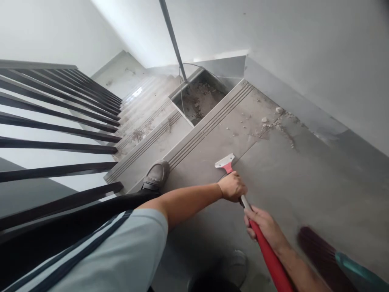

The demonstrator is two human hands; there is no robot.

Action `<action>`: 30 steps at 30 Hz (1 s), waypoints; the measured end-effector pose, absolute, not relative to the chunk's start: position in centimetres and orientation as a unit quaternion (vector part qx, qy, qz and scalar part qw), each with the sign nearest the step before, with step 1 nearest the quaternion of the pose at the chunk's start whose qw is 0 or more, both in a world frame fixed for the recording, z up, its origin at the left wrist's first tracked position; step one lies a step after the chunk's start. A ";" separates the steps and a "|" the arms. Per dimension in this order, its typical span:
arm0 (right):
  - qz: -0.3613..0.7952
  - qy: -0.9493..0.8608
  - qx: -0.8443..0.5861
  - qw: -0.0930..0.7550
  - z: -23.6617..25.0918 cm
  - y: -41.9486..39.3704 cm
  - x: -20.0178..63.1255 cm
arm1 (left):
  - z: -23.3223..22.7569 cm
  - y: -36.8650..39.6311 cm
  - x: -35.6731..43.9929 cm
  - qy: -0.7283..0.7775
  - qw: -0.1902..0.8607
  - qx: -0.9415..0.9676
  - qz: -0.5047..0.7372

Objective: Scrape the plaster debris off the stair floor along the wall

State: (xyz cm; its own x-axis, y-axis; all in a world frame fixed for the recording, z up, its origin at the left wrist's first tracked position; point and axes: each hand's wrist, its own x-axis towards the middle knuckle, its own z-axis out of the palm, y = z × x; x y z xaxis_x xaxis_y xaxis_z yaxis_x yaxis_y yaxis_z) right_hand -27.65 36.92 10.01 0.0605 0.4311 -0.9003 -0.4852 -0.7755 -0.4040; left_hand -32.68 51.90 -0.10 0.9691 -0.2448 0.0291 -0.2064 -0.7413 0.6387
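Note:
Both my hands are closed around a long-handled floor scraper [267, 253] with a red grip and a wide metal head. My left hand [232, 186] wraps the shaft just behind the head. Lower on the handle, where the grey shaft meets the red grip, is my right hand [264, 225]. The scraper's head lies at or just above the tiled landing [282, 174], beside a tile joint. Pale crumbs of debris [267, 125] are scattered beyond it, towards the wall.
A dustpan [187, 116] with an upright pole holds dirt on the steps beyond the landing edge. Dusty stairs [136, 121] descend at the left beside a dark railing [60, 125]. A broom [322, 251] lies at lower right. My shoe [156, 174] is near the step edge.

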 end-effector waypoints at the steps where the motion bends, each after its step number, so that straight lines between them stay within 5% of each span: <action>1: 0.680 0.025 -0.650 0.340 10.2 37.3 -27.7 | 0.0 52.2 -32.4 -0.122 0.338 0.933 -0.024; 6: 0.681 0.059 -0.672 0.285 11.6 37.0 -28.5 | 0.3 51.4 -32.6 -0.148 0.373 0.916 0.016; 11: 0.651 0.058 -0.656 0.376 11.4 39.2 -26.7 | 0.3 54.1 -30.1 -0.159 0.330 0.930 0.009; 30: 0.648 0.135 -0.617 0.426 12.1 39.9 -22.6 | 0.4 54.5 -25.1 -0.170 0.314 0.934 0.024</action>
State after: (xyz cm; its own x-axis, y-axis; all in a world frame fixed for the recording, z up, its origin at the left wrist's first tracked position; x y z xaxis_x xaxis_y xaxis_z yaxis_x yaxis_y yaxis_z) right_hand -22.56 39.91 12.13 0.1245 0.3847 -0.9146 -0.7183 -0.6010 -0.3505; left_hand -25.11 54.48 0.42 0.9412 -0.3026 0.1505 -0.3321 -0.7457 0.5776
